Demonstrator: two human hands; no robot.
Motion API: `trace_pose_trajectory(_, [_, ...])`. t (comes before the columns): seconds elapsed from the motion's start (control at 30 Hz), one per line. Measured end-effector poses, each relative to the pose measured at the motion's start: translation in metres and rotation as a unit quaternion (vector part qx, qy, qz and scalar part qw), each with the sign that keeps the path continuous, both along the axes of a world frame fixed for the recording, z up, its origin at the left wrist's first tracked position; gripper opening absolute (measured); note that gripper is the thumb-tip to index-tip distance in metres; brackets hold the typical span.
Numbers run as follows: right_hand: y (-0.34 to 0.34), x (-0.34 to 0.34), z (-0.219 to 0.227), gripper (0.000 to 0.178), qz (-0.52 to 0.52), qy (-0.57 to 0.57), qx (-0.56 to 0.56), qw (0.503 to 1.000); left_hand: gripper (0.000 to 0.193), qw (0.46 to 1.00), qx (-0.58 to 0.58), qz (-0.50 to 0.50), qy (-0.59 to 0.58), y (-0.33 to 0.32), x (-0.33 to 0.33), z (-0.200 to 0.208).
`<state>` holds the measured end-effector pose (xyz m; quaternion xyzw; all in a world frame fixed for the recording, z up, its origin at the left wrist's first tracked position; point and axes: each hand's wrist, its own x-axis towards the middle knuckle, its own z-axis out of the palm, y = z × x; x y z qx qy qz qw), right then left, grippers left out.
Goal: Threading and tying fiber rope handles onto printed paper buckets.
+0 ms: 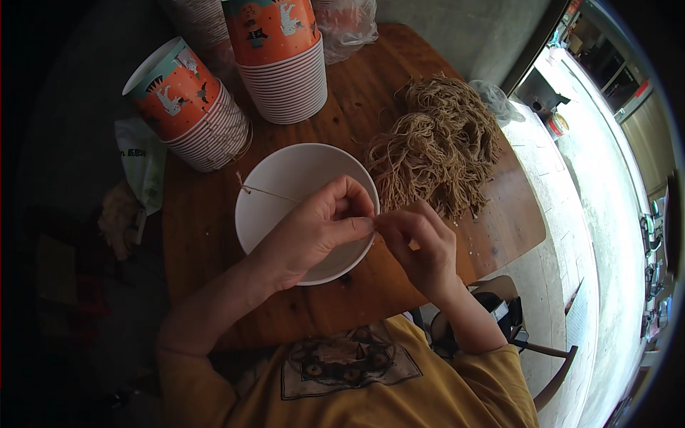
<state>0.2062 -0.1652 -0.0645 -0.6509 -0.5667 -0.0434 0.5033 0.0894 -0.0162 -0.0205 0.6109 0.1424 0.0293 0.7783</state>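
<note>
Left hand [325, 227] and right hand [422, 246] fingertip to fingertip over the right rim of a white paper tub [284, 165], each grip pinched closed, apparently on one tan cord [275, 193], its exact hold hidden by the fingers. From behind the left hand across the tub's mouth to its left rim, a thin, straight length of this cord with a knotted, frayed end [242, 183]. Held so close probably for fine control of something so slender. Just right of the tub, a tangled heap of tan cords [439, 146], perhaps placed for easy reach. Behind, on the wooden surface [357, 310], a leaning stack of orange-printed tubs [182, 100] with loose strands around it, and a taller upright stack [282, 71], together crowding the far left; beyond, clear plastic wrapping [351, 23]. Across the tub's interior, blocking part from view, the left hand and wrist.
</note>
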Motion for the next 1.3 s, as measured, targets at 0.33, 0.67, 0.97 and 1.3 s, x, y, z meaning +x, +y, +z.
trace_pose_trajectory(0.33, [0.005,0.004,0.016,0.007,0.08,0.246,-0.115,0.959,0.009,0.995,0.096,0.013,-0.022,-0.004,-0.003,-0.004])
trace_pose_trajectory(0.67, [0.0,0.006,0.003,0.012,0.108,0.24,-0.038,0.964,0.01,0.999,0.052,0.005,0.003,-0.002,-0.003,-0.003])
trace_pose_trajectory(0.97, [0.0,0.005,0.002,0.011,0.056,0.16,-0.047,0.984,0.015,0.983,0.181,-0.008,-0.034,-0.009,-0.003,-0.002])
trace_pose_trajectory(1.3, [0.001,0.004,-0.002,0.011,0.055,0.155,-0.038,0.986,0.014,0.873,0.482,0.026,-0.063,-0.015,-0.011,0.002])
